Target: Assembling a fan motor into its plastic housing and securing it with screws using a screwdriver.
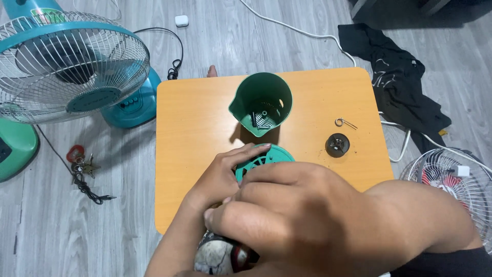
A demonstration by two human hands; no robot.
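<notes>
Both of my hands meet at the near edge of a small orange table (195, 128). My left hand (223, 177) grips the rim of a round green slotted fan part (274, 154). My right hand (287, 215) lies over the same part with its fingers curled, hiding most of it. Under my hands a dirty round metal motor body (220, 256) shows. Farther back on the table stands a green plastic housing cup (261, 102) with several screws inside.
A small black round part (337, 144) and a bent wire clip (346, 122) lie at the table's right. A teal fan (72, 66) stands on the floor at left, keys (79, 161) beside it. A black cloth (400, 77) and a fan grille (453, 179) lie to the right.
</notes>
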